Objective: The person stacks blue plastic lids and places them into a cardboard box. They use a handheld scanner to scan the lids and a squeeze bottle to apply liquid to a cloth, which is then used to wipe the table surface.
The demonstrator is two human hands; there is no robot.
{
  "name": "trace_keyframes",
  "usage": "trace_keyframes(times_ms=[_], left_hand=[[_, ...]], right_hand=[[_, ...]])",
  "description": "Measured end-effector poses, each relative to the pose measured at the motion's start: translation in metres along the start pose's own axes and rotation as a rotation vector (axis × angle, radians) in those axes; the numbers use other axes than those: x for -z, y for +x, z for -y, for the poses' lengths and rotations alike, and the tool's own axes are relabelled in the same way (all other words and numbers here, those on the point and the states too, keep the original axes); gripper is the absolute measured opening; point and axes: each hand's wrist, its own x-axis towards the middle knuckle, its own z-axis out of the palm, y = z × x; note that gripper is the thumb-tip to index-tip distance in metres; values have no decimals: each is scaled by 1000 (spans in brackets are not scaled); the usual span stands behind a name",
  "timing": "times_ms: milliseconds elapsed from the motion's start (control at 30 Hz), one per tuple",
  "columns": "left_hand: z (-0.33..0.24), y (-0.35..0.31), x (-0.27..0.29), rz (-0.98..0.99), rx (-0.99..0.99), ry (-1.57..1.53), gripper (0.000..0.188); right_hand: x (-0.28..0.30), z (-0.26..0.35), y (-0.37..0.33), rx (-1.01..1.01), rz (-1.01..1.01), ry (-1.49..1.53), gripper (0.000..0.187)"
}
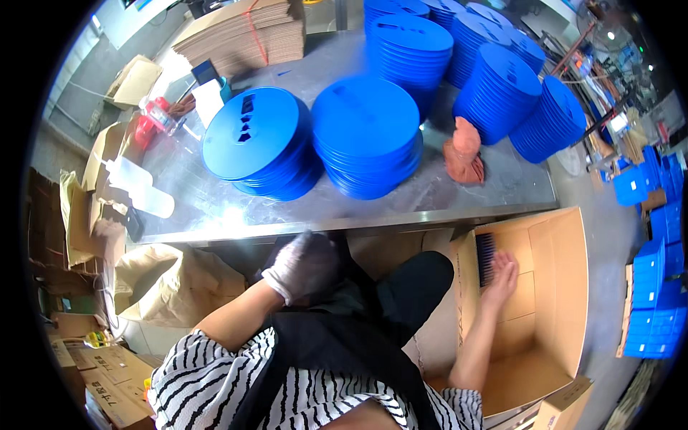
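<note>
The blurred, pale-gloved left hand point(304, 264) shows no readable grip. The bare right hand point(502, 275), fingers loosely extended, is beside one dark-blue ridged stack point(485, 251) inside one open brown cardboard box point(560, 287); keeping its edges aligned should help. On the grey metal table point(448, 197), two blue round-disc stacks point(251, 132) stand foremost.

Dark, finely ridged stack of thin pieces point(485, 254): inside the open-topped, rectangular brown cardboard box point(555, 287), along its left wall, toward its far end, edges showing. Box upright, long side running front to back.
</note>
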Motion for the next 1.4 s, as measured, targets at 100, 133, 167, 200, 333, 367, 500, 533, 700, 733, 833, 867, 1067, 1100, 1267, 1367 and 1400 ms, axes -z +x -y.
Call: trace_keyframes(times_ms=[100, 133, 167, 200, 333, 367, 500, 533, 700, 733, 833, 867, 1067, 1100, 1267, 1367, 1400], left_hand=[[-30, 0, 46, -315, -332, -281, 51], [-43, 7, 63, -407, -452, -385, 59], [-63, 18, 80, -467, -551, -316, 53], [-85, 31, 94, -529, -649, -242, 48], [-149, 82, 139, -262, -925, 349, 54], [-165, 93, 144, -174, -902, 354, 53], [-210, 106, 126, 103, -439, -166, 48], [-218, 112, 126, 137, -368, -188, 47], [-242, 133, 155, 295, -234, -72, 28], [-239, 133, 150, 308, -283, -37, 28], [-231, 111, 125, 280, -364, 65, 27], [-225, 105, 124, 269, -380, 67, 28], [-179, 45, 115, 198, -321, -219, 43], [-167, 35, 122, 188, -447, 138, 44], [-117, -49, 66, -31, -113, -372, 49], [-93, -52, 49, 69, -114, -275, 51], [-87, -51, 39, 99, -104, -244, 52]], right_hand=[[-99, 45, -59, 29, 430, 210, 38], [-135, 54, -77, -38, 585, 320, 37], [-164, 57, -88, -154, 694, 371, 38], [-192, 53, -96, -246, 741, 373, 38], [-294, 47, -126, -510, 791, 392, 57], [-313, 47, -132, -550, 751, 408, 61], [-362, 43, -140, -603, 519, 463, 72], [-371, 43, -138, -639, 478, 466, 73], [-405, 60, -128, -711, 457, 493, 75], [-408, 69, -128, -709, 448, 498, 75], [-412, 66, -127, -696, 456, 536, 76], [-411, 68, -130, -704, 468, 555, 76], [-383, 70, -145, -617, 557, 564, 75], [-373, 84, -152, -652, 587, 548, 77], [-318, 107, -173, -765, 600, 549, 79], [-280, 112, -179, -782, 583, 599, 78], [-266, 116, -178, -817, 552, 628, 78]])
